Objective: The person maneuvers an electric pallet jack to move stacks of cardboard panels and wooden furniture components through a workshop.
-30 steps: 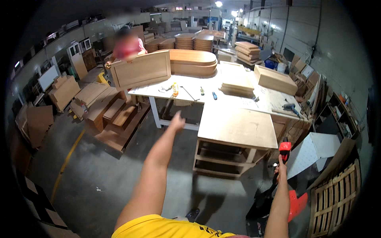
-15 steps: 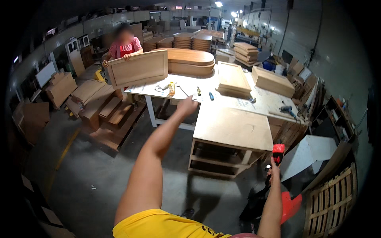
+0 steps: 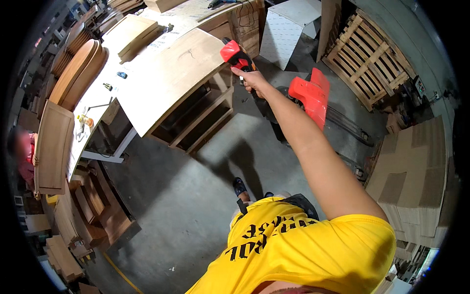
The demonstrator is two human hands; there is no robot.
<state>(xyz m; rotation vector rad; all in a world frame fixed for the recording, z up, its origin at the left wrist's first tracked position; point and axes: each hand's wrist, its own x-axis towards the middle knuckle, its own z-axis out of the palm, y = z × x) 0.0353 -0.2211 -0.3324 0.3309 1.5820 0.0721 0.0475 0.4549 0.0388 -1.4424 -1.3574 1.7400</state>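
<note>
My right hand (image 3: 254, 81) is stretched out in front of me, shut on the handle of a red and black power tool (image 3: 235, 55). The tool hangs beside the right end of a wooden cabinet with a curved light top panel (image 3: 171, 81) and open shelves underneath. My left hand is out of the picture. My yellow shirt (image 3: 303, 250) fills the lower edge.
A red pallet truck (image 3: 311, 95) stands on the concrete floor behind my arm, with a wooden pallet (image 3: 367, 59) beyond it. Cardboard stacks (image 3: 416, 181) rise at the right. A long white table (image 3: 105, 100) carries wooden panels and small tools; a person in red (image 3: 22, 152) stands behind a wooden door panel (image 3: 54, 147).
The view has tilted sharply and moved closer to the cabinet. My left arm, stretched toward the table before, has dropped out of sight. My right hand has lifted the red tool higher and forward.
</note>
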